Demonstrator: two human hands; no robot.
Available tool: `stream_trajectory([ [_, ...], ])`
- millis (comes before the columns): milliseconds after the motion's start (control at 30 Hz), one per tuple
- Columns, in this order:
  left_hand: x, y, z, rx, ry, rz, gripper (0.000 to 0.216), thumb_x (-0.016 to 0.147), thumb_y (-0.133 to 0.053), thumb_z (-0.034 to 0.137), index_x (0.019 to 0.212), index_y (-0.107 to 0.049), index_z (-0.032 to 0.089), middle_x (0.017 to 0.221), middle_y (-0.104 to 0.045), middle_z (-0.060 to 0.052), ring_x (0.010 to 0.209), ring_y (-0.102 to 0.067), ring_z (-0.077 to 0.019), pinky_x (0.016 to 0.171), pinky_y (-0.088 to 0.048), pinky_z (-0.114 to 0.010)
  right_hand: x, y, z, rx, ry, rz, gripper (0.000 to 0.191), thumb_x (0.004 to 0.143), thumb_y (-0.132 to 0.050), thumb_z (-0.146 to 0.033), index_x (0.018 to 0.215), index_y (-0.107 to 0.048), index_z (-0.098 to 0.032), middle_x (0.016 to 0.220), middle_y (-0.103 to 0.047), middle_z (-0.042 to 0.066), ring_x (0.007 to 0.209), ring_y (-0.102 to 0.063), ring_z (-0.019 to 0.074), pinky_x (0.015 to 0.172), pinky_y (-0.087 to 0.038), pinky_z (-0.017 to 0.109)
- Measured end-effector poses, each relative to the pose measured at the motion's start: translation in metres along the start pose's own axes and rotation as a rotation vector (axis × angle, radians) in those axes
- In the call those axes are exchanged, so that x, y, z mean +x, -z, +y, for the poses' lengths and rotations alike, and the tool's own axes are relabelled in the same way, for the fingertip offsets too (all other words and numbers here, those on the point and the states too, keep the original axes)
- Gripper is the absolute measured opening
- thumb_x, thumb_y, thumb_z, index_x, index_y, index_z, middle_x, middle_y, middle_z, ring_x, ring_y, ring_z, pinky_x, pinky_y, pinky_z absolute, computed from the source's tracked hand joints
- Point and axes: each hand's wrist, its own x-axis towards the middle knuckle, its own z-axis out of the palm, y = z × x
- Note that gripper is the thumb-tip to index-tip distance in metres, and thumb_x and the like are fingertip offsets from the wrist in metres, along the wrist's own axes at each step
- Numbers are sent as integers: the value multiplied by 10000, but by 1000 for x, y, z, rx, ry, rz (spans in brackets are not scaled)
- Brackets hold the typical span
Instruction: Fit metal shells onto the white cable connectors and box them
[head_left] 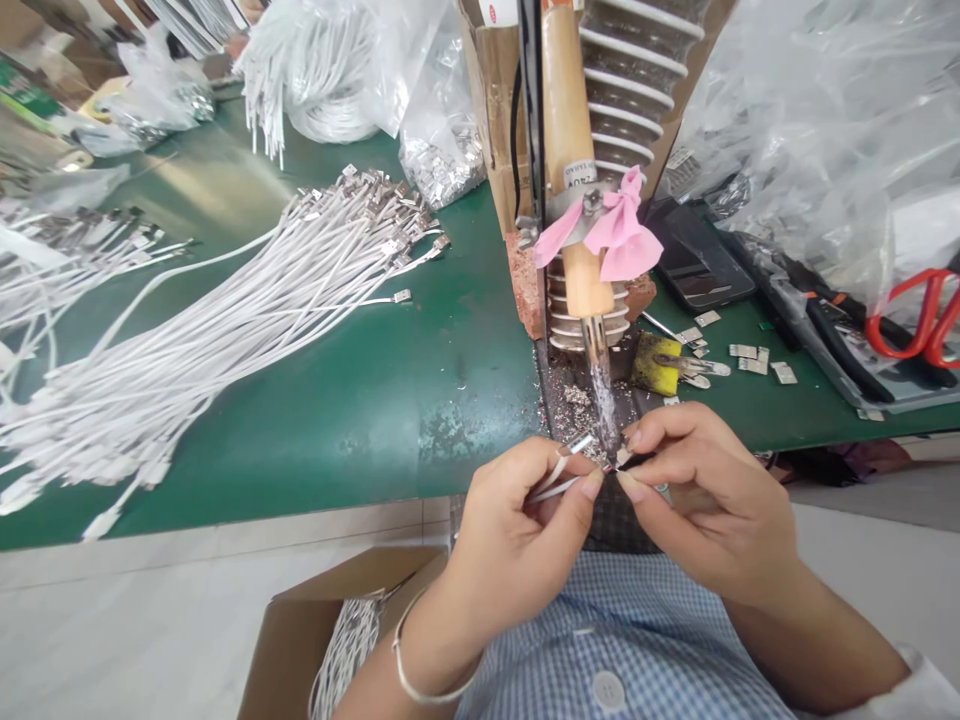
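My left hand (517, 520) is closed in a pinch on a thin white cable end (559, 480) with a metal connector. My right hand (705, 500) pinches the small connector tip (626, 460) from the other side. Both hands meet just under the tip of a fixed soldering iron (600, 390) with a wooden handle (566, 150) and a pink rag tied round it. The joint itself is tiny and partly hidden by my fingertips.
A large bundle of white cables (225, 320) lies on the green table (375, 420) to the left. A yellow sponge (651, 362), loose metal shells (746, 352), a phone (694, 262), pliers (840, 335) and red scissors (919, 315) lie right. A cardboard box (330, 625) with cables sits below.
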Motion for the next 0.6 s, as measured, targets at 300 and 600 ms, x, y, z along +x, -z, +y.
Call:
stream_trajectory([
  [300,0,-1,1,20,8,-3,118,883,-593,139,769,-618,153,612,-510,48,525,-421,-70,476,-349,-182,-1,0,0,-8,-5,4,224,810,-583,-1,883,-579,-212,986,-523,11,923,-545,137,796,-481,289],
  [600,1,-2,3,9,-10,19,121,874,-600,121,761,-625,156,615,-519,48,535,-436,-68,489,-361,-174,1,-2,1,-12,3,2,224,810,-583,3,882,-582,-209,981,-524,5,932,-541,129,798,-478,279],
])
